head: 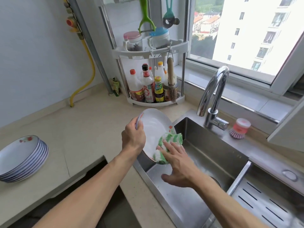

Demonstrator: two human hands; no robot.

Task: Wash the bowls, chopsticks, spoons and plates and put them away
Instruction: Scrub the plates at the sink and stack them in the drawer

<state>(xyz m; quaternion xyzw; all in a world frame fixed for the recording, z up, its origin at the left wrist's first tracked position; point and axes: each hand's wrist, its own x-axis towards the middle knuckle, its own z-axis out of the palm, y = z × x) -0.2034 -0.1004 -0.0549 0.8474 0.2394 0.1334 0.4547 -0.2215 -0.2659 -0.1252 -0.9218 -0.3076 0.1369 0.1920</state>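
A white plate (153,124) with a blue striped rim is held tilted over the left edge of the steel sink (212,155). My left hand (133,137) grips the plate's upper left rim. With straight fingers, my right hand (176,163) presses a green and white soapy cloth (171,139) against the plate's lower face. A stack of several similar plates (21,158) sits on the counter at the far left.
A chrome tap (213,94) arches over the sink's far side, with a pink dish brush (239,129) beside it. A corner rack (153,74) holds sauce bottles and jars. A slotted drain tray (263,201) lies at the right. The beige counter (82,129) spreads left.
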